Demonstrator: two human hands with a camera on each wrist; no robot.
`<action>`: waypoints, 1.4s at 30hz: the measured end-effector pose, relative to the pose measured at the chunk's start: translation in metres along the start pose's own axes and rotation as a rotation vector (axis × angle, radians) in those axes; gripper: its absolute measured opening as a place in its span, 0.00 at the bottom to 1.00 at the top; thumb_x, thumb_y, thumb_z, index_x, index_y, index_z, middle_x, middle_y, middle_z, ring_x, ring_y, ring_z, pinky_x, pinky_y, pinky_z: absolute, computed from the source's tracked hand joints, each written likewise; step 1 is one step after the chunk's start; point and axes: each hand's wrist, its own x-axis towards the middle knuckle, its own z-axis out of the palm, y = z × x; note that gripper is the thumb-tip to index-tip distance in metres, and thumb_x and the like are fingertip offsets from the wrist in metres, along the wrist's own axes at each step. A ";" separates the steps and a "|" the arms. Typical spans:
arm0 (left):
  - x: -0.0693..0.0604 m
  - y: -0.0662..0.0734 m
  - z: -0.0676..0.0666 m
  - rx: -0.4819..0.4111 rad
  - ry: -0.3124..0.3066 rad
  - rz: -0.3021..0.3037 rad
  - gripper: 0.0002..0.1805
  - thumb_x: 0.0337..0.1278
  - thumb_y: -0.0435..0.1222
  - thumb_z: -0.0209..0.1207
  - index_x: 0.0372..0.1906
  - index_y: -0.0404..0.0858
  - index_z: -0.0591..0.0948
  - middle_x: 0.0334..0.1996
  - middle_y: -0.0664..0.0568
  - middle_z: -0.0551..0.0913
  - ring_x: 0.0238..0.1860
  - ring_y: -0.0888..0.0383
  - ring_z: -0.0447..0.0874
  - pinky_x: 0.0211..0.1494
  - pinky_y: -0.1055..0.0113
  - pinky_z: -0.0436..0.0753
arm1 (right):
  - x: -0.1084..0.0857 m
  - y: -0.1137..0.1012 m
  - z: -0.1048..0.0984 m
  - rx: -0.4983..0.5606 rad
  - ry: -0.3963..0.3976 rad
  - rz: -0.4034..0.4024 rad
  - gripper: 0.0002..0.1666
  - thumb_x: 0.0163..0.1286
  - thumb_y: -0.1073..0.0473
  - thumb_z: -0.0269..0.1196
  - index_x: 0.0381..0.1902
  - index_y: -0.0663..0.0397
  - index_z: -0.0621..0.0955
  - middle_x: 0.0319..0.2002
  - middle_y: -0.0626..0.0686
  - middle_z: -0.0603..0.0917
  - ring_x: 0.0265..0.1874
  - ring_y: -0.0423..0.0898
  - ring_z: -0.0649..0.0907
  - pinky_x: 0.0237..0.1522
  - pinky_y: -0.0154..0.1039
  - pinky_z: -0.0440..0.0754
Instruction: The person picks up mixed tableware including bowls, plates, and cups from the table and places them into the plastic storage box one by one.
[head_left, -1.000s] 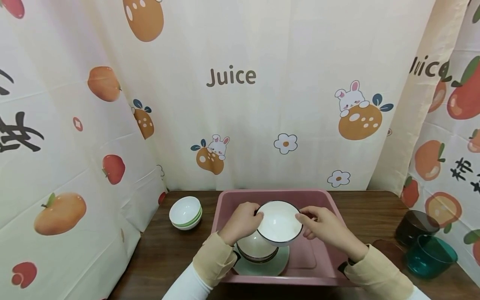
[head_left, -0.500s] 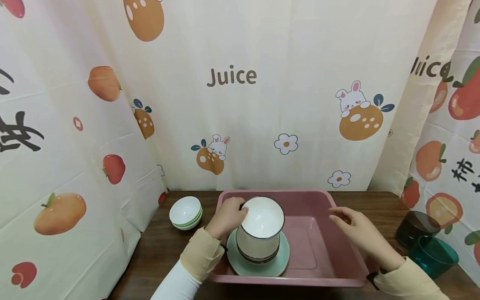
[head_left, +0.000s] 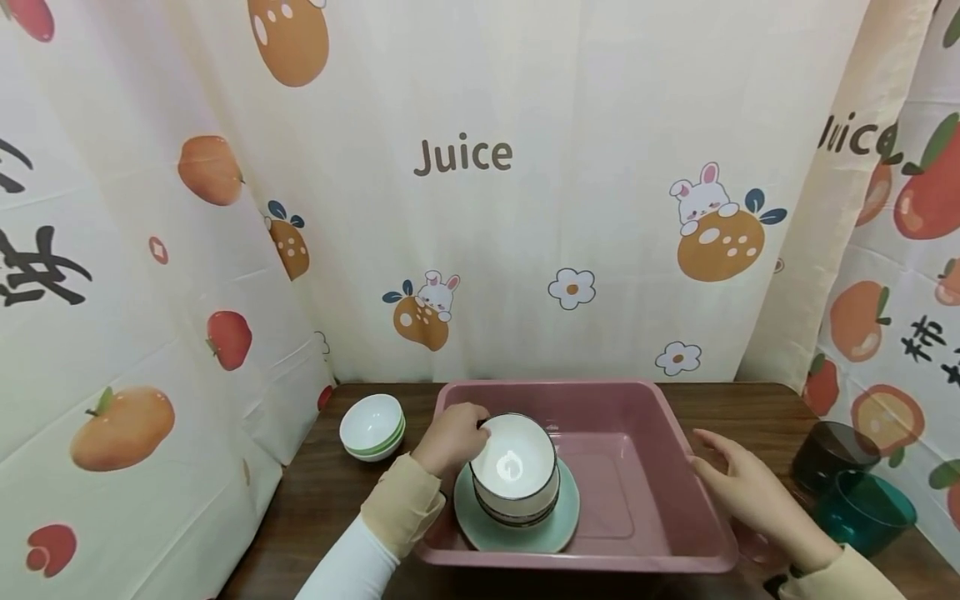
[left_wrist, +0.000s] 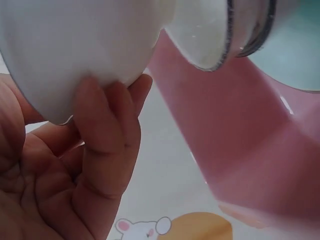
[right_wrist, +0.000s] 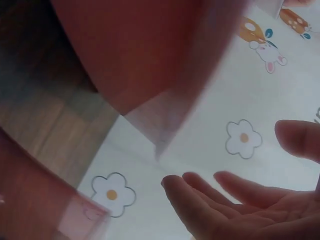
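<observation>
Head view, hands: two; by the left hand (head_left: 452,440), the rim of one white bowl (head_left: 513,457) is pinched; the right hand (head_left: 750,487) is held loosely spread beside the tub (head_left: 637,563), contact being indiscernible.
Head view, white bowl: one, dark-rimmed, tilted, held over the lower bowls (head_left: 523,518) in the tub's left part; the stack is partly hidden.
Head view, plate (head_left: 566,518): one, pale green, set beneath the stack.
Head view, small bowls (head_left: 371,425): at least two, nested, placed left of the tub on the table (head_left: 315,492).
Head view, cups: two, one dark cup (head_left: 828,454) and one teal cup (head_left: 862,510), placed at the right.
Left wrist view, white bowl: one, gripped between thumb and fingers; two dark rims are seen beside it.
Right wrist view, fingers (right_wrist: 187,200): extended, grasping nothing; one reddish see-through object (right_wrist: 30,185) is partly shown at lower left.
</observation>
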 end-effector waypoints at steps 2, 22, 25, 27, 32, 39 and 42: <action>0.000 0.001 0.002 0.039 -0.002 0.013 0.08 0.62 0.34 0.57 0.41 0.38 0.85 0.38 0.51 0.86 0.37 0.56 0.79 0.45 0.58 0.79 | -0.001 0.005 0.003 -0.008 -0.012 0.010 0.43 0.76 0.44 0.51 0.70 0.77 0.57 0.65 0.80 0.65 0.61 0.73 0.72 0.54 0.64 0.75; 0.008 0.007 0.017 0.132 -0.073 -0.016 0.11 0.60 0.33 0.58 0.46 0.38 0.85 0.45 0.49 0.86 0.42 0.57 0.80 0.51 0.58 0.80 | -0.006 0.031 0.048 -0.031 0.113 -0.057 0.35 0.67 0.61 0.61 0.65 0.77 0.65 0.50 0.70 0.81 0.42 0.50 0.82 0.37 0.38 0.79; 0.009 0.006 0.020 0.137 -0.071 -0.024 0.12 0.60 0.33 0.58 0.47 0.38 0.85 0.46 0.49 0.86 0.45 0.56 0.81 0.53 0.58 0.80 | -0.006 0.031 0.050 -0.012 0.107 -0.018 0.34 0.67 0.62 0.59 0.65 0.77 0.63 0.50 0.71 0.80 0.42 0.53 0.83 0.37 0.41 0.79; 0.010 0.005 0.022 0.136 -0.070 -0.027 0.12 0.60 0.34 0.58 0.47 0.38 0.85 0.46 0.49 0.86 0.45 0.56 0.81 0.54 0.58 0.80 | -0.006 0.031 0.050 0.009 0.104 0.007 0.33 0.68 0.63 0.58 0.65 0.78 0.62 0.49 0.72 0.80 0.42 0.54 0.83 0.36 0.40 0.79; 0.011 0.004 0.025 0.139 -0.068 -0.037 0.12 0.61 0.35 0.59 0.47 0.38 0.85 0.46 0.49 0.86 0.43 0.57 0.81 0.53 0.58 0.80 | -0.006 0.032 0.052 0.044 0.103 0.029 0.32 0.69 0.65 0.55 0.65 0.79 0.60 0.51 0.74 0.78 0.45 0.57 0.82 0.36 0.38 0.79; 0.012 0.002 0.027 0.145 -0.063 -0.042 0.11 0.60 0.34 0.60 0.47 0.38 0.85 0.45 0.48 0.86 0.42 0.57 0.80 0.52 0.58 0.80 | -0.007 0.033 0.054 0.042 0.102 0.027 0.32 0.69 0.65 0.53 0.66 0.79 0.59 0.55 0.77 0.75 0.48 0.60 0.81 0.39 0.42 0.80; 0.012 0.003 0.027 0.153 -0.061 -0.042 0.11 0.60 0.34 0.60 0.46 0.38 0.85 0.44 0.49 0.86 0.41 0.57 0.80 0.51 0.59 0.80 | -0.007 0.034 0.055 0.045 0.092 0.036 0.33 0.70 0.64 0.52 0.66 0.80 0.58 0.56 0.78 0.74 0.49 0.61 0.81 0.41 0.44 0.80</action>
